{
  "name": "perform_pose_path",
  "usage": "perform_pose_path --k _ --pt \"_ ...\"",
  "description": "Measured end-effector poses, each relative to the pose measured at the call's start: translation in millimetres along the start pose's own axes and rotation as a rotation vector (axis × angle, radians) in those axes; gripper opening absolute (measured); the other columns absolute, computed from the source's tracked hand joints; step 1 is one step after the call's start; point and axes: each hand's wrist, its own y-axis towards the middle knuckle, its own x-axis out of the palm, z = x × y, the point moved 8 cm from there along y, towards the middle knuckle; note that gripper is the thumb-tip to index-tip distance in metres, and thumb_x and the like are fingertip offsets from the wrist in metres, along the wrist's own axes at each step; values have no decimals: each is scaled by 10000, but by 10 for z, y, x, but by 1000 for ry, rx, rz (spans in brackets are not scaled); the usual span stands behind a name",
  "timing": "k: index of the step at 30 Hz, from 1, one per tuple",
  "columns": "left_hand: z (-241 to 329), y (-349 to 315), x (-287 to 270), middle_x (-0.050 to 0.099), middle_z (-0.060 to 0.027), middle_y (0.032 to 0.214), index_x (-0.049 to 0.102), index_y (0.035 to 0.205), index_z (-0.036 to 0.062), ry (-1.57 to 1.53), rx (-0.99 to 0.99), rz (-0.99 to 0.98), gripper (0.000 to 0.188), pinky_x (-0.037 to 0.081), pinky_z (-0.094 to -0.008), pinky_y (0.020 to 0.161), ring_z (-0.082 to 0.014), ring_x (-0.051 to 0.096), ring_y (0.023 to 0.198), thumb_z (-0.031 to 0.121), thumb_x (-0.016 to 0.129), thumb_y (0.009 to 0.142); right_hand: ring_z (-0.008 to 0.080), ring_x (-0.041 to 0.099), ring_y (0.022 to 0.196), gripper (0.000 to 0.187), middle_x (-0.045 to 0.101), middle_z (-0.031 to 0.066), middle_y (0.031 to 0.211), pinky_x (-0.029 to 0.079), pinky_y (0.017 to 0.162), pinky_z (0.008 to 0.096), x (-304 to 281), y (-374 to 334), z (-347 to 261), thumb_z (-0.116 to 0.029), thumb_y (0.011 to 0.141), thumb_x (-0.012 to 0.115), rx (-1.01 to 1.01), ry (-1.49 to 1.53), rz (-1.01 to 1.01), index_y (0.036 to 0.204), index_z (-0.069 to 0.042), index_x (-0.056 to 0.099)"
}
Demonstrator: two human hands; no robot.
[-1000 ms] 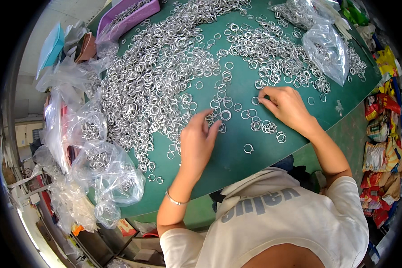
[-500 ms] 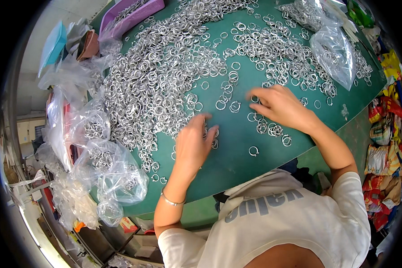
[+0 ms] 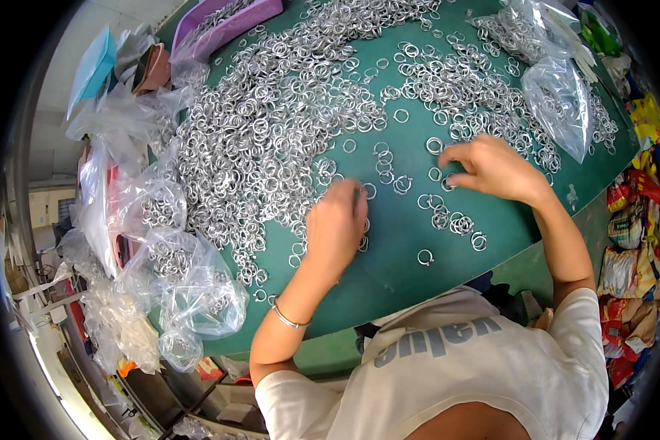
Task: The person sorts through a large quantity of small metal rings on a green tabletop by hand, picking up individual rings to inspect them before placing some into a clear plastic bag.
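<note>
A large heap of silver metal rings (image 3: 271,139) covers the green table (image 3: 389,286). My left hand (image 3: 336,226) lies palm down at the heap's near edge, fingers curled over a few rings; what is under them is hidden. My right hand (image 3: 495,170) is further right, its bent fingertips pinching a ring among scattered loose rings (image 3: 447,216). A single ring (image 3: 425,257) lies apart nearer me. A thin bracelet (image 3: 290,319) is on my left wrist.
Clear plastic bags holding rings (image 3: 176,257) pile up along the table's left edge, and another bag (image 3: 561,103) lies at the far right. A purple tray (image 3: 224,22) stands at the far left corner. Colourful packets (image 3: 631,242) are stacked to the right.
Both hands stay over the same patch of loose rings. The right hand's fingers have shifted a little among them, and the left hand has crept slightly forward.
</note>
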Motion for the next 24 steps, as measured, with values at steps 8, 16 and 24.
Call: perform_pose_path --k 8,16,24 --pt "-155 448 -5 571 -123 778 620 829 29 176 -9 75 100 432 -402 548 -320 565 612 117 633 782 320 616 743 172 635 141 732 481 678 412 -148 503 -90 -176 770 646 55 5 289 906 -73 636" --pt "-70 213 -108 500 -84 663 614 814 -2 -157 -77 75 79 380 -285 480 -177 461 504 1 653 745 156 445 460 204 498 32 572 377 480 256 80 286 190 -169 895 514 88 809 85 969 3 595" --pt "-52 179 -13 445 12 630 597 963 4 -326 -150 -38 161 338 -242 465 -93 428 520 27 618 805 160 478 784 405 502 79 861 422 658 266 523 -205 56 -301 958 375 373 2307 -20 1094 59 502"
